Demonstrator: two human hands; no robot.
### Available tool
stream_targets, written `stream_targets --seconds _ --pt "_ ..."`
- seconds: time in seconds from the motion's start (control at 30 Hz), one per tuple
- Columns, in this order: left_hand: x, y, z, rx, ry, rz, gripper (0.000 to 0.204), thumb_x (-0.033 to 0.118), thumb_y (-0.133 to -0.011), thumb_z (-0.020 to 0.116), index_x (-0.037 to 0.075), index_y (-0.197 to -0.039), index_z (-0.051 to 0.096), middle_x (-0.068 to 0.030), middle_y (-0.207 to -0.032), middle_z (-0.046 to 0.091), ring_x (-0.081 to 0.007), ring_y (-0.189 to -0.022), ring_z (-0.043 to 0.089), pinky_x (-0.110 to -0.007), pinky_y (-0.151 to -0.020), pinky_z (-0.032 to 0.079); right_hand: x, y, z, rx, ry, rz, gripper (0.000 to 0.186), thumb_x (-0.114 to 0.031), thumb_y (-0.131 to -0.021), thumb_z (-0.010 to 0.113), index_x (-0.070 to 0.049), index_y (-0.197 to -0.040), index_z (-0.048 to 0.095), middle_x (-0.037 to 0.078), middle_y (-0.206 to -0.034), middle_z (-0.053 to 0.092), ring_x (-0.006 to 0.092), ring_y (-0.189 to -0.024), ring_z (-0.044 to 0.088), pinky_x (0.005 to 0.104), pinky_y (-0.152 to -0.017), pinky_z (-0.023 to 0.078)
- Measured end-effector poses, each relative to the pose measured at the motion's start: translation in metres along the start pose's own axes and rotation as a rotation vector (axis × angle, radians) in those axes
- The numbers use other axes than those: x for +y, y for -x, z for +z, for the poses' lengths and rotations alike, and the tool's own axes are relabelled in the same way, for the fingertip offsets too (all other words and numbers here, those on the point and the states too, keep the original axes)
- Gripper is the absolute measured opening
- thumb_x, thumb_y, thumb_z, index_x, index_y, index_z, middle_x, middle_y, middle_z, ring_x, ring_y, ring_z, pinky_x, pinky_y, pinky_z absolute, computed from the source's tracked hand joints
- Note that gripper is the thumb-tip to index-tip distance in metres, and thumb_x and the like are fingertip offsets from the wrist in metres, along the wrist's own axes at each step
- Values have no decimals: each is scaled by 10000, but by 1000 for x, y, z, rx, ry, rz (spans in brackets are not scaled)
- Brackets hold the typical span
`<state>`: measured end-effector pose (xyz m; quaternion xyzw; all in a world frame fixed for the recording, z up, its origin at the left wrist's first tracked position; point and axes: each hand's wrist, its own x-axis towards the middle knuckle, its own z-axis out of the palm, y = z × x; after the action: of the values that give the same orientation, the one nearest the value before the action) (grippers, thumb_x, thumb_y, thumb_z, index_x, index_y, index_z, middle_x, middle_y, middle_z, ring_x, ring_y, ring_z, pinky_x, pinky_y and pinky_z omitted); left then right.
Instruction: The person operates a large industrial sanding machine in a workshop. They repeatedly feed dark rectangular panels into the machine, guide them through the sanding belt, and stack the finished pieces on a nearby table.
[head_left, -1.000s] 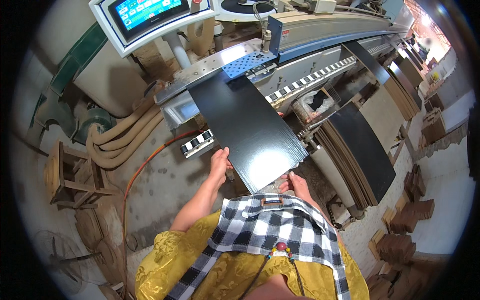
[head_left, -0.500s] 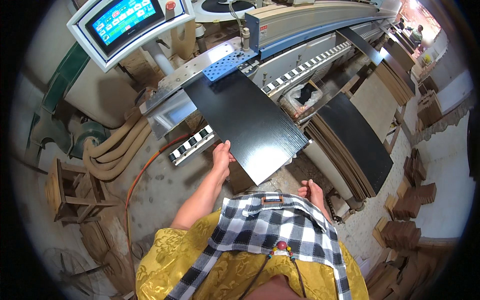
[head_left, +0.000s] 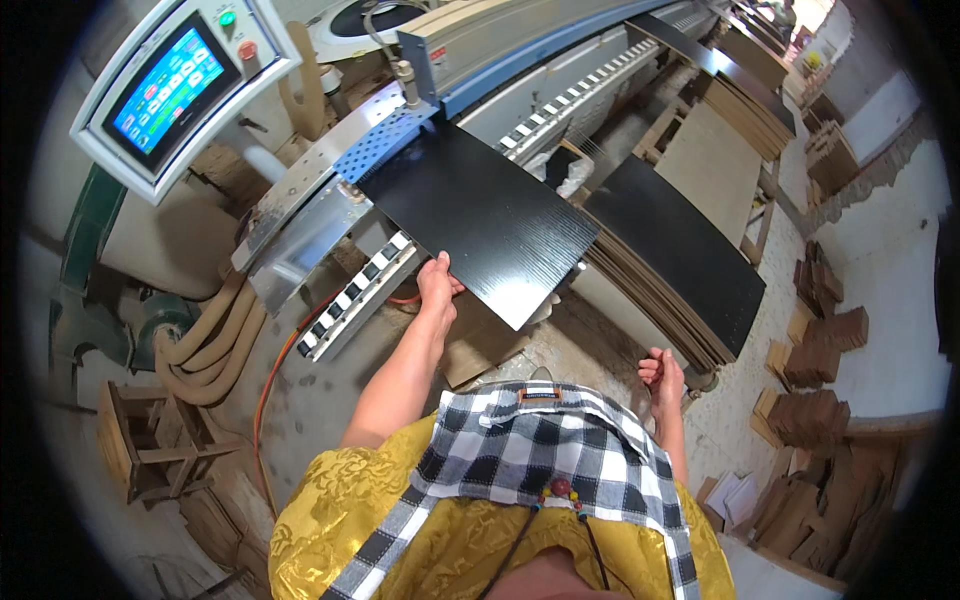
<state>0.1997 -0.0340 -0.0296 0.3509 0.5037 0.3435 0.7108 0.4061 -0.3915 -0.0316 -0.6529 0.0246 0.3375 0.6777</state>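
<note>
A glossy black panel (head_left: pixel 490 225) lies flat with its far end at the blue perforated plate (head_left: pixel 385 140) of a long machine. My left hand (head_left: pixel 438 287) grips the panel's near left edge, thumb on top and fingers going underneath. Away from the panel, my right hand (head_left: pixel 662 375) hangs in the air by the near corner of a stack of black-topped boards (head_left: pixel 690 260). Its fingers are half curled and slightly apart, with nothing seen in them.
A roller track (head_left: pixel 355 295) juts out left of the panel. Above it stands a control screen (head_left: pixel 170 95). Tan hoses (head_left: pixel 215 345) and a wooden stool (head_left: pixel 160 440) are at the left. Several brown board piles (head_left: pixel 815 365) line the right wall.
My view has turned to the right. The black panel has shifted a little away from me, with my left hand still on its edge. My right hand has moved rightward, nearer the board stack.
</note>
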Motion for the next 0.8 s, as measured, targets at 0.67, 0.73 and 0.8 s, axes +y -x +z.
stream_targets --seconds 0.67,0.73,0.8 --pt "-97 -73 160 -420 -734 357 394 173 -786 505 45 -1152 436 -155 -1046 545 -288 -986 514 -351 -855 408 -45 -103 -159 770 478 -400 455 -224 -843 500 49 -1196 414 164 -1157 493 221 -1043 479 296 -885 359" --pt "-99 -73 184 -438 -1047 484 580 184 -736 576 36 -1249 350 -204 -1239 405 -334 -1149 377 -345 -956 317 -47 -113 -161 729 548 -321 503 -232 -833 505 61 -1222 381 181 -1198 467 241 -1092 457 304 -922 333" --pt "-89 -74 204 -468 -1114 413 585 184 -731 583 37 -1248 354 -202 -1293 328 -330 -1187 326 -350 -976 290 -47 -125 -161 697 541 -293 543 -242 -822 518 76 -1231 356 189 -1195 467 245 -1083 462 308 -926 328"
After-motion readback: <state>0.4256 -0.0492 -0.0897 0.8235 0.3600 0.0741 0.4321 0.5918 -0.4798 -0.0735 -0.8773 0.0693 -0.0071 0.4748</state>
